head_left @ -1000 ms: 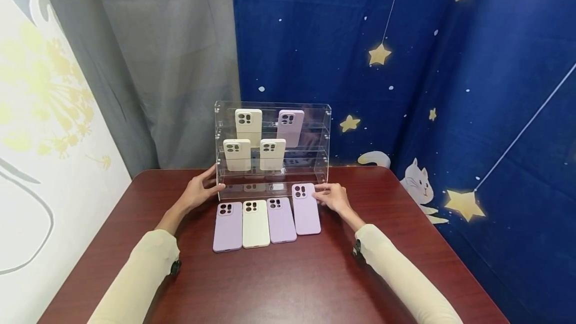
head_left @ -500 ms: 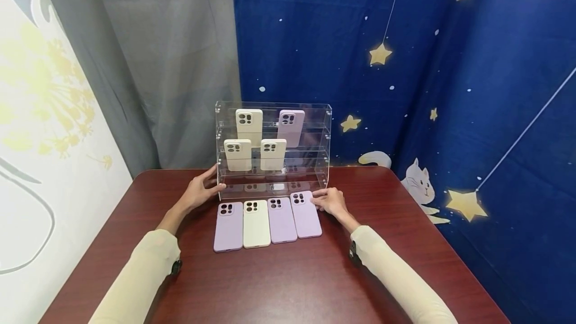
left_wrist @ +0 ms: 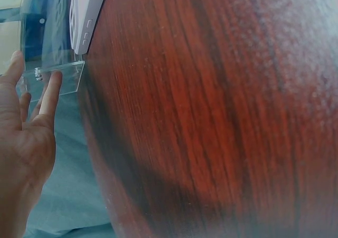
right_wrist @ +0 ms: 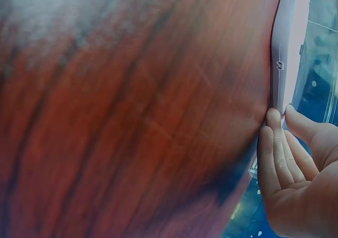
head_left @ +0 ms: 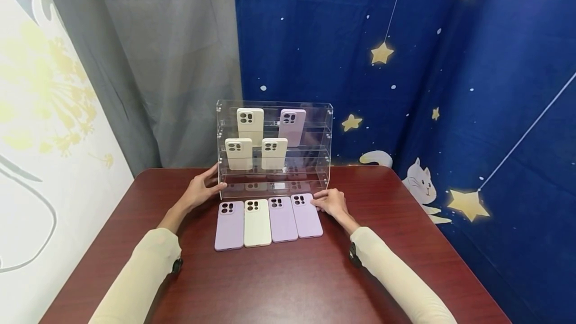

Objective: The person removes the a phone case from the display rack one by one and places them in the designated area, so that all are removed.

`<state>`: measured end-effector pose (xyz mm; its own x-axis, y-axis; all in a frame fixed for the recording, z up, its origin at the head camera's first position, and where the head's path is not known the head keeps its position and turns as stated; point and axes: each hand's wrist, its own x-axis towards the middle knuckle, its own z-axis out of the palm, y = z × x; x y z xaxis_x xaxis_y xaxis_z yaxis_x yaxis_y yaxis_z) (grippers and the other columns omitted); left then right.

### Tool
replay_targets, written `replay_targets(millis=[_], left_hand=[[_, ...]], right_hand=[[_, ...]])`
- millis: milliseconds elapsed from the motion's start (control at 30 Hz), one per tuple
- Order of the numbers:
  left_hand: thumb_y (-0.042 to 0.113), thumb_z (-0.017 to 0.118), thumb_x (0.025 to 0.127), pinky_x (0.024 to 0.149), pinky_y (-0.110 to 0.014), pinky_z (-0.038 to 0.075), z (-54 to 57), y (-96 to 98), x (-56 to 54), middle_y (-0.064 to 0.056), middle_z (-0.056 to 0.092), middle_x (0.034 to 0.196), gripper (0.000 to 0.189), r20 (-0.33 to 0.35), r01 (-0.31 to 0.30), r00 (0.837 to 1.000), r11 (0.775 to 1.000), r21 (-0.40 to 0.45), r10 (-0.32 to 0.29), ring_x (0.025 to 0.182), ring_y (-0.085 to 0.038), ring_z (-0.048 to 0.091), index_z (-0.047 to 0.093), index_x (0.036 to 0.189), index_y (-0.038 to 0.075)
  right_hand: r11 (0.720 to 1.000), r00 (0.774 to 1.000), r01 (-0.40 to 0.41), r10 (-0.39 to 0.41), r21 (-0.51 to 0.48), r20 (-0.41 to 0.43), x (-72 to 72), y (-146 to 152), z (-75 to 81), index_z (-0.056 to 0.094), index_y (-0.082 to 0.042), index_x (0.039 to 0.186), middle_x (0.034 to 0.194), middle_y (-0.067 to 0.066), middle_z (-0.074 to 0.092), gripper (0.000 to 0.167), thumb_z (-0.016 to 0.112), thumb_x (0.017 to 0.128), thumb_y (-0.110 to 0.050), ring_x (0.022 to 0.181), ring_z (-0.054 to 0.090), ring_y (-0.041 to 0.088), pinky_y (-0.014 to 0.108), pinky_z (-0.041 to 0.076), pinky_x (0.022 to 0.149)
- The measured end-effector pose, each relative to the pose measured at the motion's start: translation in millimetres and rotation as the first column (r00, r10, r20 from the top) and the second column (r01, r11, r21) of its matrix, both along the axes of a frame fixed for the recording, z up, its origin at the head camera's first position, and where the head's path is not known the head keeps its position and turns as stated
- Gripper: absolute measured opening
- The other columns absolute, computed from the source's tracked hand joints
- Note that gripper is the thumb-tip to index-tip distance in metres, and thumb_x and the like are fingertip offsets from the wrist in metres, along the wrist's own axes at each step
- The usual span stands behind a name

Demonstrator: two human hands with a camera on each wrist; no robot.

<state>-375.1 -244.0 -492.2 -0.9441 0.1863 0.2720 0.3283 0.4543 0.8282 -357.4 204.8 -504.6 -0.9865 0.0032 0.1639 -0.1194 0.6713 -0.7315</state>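
In the head view a tiered clear acrylic display rack [head_left: 299, 164] stands near the table's far edge. My left hand [head_left: 198, 191] holds its left side, thumb at the front. In the left wrist view, fingers [left_wrist: 51, 93] meet the clear side panel. My right hand [head_left: 332, 202] pinches the upper right edge of a purple phone case [head_left: 308, 219], which lies rightmost in a row before the rack. In the right wrist view, the thumb [right_wrist: 301, 124] is on one face, fingertips at the side. A purple case [head_left: 283, 221], a cream case [head_left: 258, 224] and another purple case [head_left: 229, 229] complete the row.
On the rack's upper tiers stand cream phone cases [head_left: 250, 121] and a purple one [head_left: 292, 123]. The dark red wooden table [head_left: 270, 284] has rounded far corners. Behind it hang a grey curtain [head_left: 180, 64] and a blue starry curtain [head_left: 315, 54].
My right hand has drawn the purple phone case slightly down and towards me, and it now lies flat in line with the row. My left hand stays at the rack.
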Motion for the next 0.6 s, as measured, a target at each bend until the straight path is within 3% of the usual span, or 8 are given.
replay_targets(millis=[200,433,600], left_hand=[[0.018,0.079,0.095,0.101,-0.040,0.053,-0.1,-0.2,0.6,-0.017,0.039,0.163,0.089,0.019,-0.004,1.000,1.000,0.003,0.004,0.136,-0.040,0.055,0.027,0.166,0.016],[0.018,0.079,0.095,0.099,-0.033,0.054,2.4,-0.9,3.2,-0.019,0.036,0.164,0.089,0.004,0.008,1.000,1.000,-0.004,-0.008,0.136,-0.044,0.054,0.026,0.166,0.012],[0.012,0.077,0.096,0.102,-0.043,0.052,6.9,0.7,5.8,-0.023,0.033,0.165,0.087,0.012,0.023,1.000,1.000,0.014,-0.023,0.137,-0.048,0.050,0.024,0.165,0.009]], right_hand=[[1.000,1.000,-0.001,0.001,0.018,-0.029,0.1,2,1.8,0.085,-0.011,0.101,0.067,-0.003,0.076,0.023,0.091,0.081,-0.020,0.054,0.071,0.017,0.020,0.045,0.049],[0.997,0.994,0.027,-0.019,0.076,-0.104,-1.3,4,11.2,0.086,-0.016,0.100,0.071,-0.004,0.077,0.024,0.093,0.079,-0.024,0.062,0.072,0.008,0.039,0.055,0.083],[0.998,0.986,-0.005,0.014,0.056,-0.169,-2.0,3,22.1,0.085,-0.013,0.102,0.078,0.000,0.079,0.025,0.093,0.079,-0.021,0.080,0.078,0.019,0.045,0.054,0.093]])
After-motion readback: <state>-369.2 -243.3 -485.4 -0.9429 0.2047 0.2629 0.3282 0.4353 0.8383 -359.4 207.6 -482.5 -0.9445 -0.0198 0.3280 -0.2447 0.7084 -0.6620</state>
